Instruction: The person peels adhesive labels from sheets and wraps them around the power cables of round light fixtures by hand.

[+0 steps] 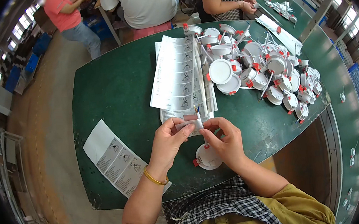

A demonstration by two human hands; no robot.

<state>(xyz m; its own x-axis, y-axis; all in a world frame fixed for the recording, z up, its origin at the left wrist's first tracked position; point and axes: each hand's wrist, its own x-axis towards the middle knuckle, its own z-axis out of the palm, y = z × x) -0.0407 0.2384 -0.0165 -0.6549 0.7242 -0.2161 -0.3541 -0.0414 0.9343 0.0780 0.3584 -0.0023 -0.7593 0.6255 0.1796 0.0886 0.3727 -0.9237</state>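
Observation:
Close to the table's front edge lies a round white downlight (210, 158) with a red clip at its side. Its white cable (205, 140) runs up from it between my hands, with bare wire ends at the top. My left hand (170, 139) pinches a pale sticker label (186, 124) beside the cable. My right hand (224, 138) is closed at the fingertips on the cable, where the label's edge meets it. Whether the label is stuck fully round the cable, I cannot tell. A partly used sheet of labels (116, 161) lies left of my left arm.
Beyond my hands lie stacked label sheets (171, 76) on the green table (112, 88). A heap of white downlights (252, 61) with red clips and loose cables spreads over the right side. Several people sit or stand past the far edge. A green conveyor (348, 126) runs along the right.

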